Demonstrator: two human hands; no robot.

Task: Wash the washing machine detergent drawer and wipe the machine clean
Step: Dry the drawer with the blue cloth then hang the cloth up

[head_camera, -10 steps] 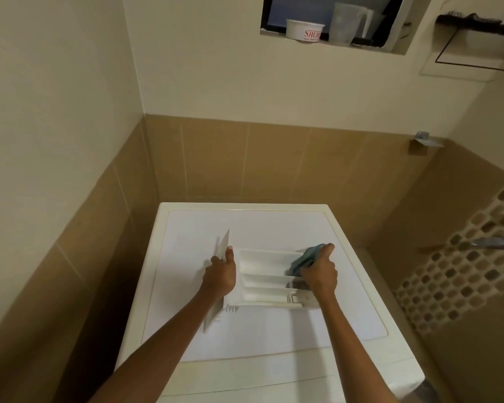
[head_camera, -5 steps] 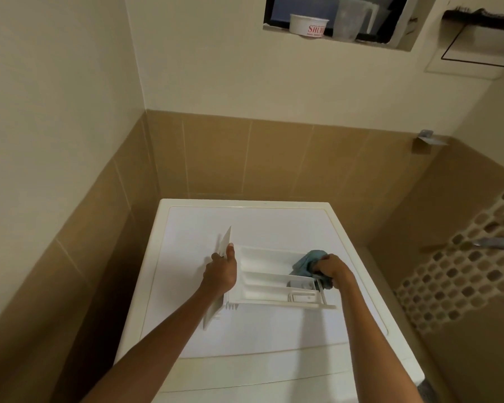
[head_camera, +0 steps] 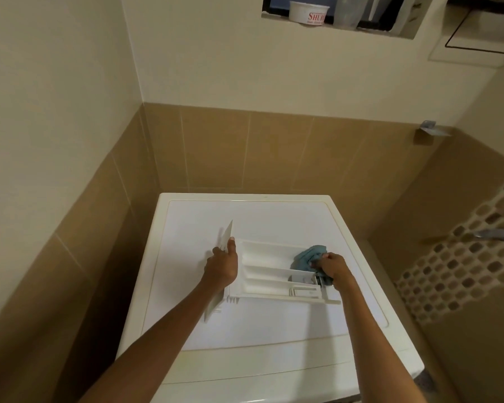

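Note:
A white detergent drawer (head_camera: 269, 271) lies on the flat top of the white washing machine (head_camera: 262, 338), compartments facing up. My left hand (head_camera: 221, 267) grips the drawer's front panel at its left end. My right hand (head_camera: 333, 267) holds a blue cloth (head_camera: 307, 257) bunched against the right end of the drawer, over the small back compartment. Part of the cloth is hidden under my fingers.
Tiled walls close in behind and to the left of the machine. A window ledge high up holds a white tub (head_camera: 309, 13) and a clear jug (head_camera: 349, 11). A metal tap (head_camera: 493, 234) sticks out of the mosaic wall on the right.
My right hand has slid the cloth toward the drawer's right end and turned over it. The left hand keeps its grip. The view has tilted slightly down.

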